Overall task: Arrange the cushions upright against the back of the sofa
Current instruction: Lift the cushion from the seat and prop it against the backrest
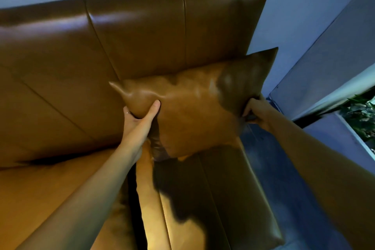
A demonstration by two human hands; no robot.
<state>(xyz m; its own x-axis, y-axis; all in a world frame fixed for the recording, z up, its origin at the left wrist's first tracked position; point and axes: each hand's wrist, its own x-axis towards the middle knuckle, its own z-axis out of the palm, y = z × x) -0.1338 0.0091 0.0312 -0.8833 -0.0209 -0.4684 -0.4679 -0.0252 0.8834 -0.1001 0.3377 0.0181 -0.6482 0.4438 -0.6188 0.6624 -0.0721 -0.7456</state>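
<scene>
A brown leather cushion is held in the air in front of the right end of the sofa back, tilted, with its top corner at the upper right. My left hand grips its left edge, thumb pressed into the front. My right hand grips its right edge, fingers partly hidden behind the leather. The cushion's lower corner hangs just above the sofa seat.
The sofa's right edge borders a blue-grey floor. A wall stands behind the sofa. A green plant sits in a planter at the far right. The left seat section lies below my left arm.
</scene>
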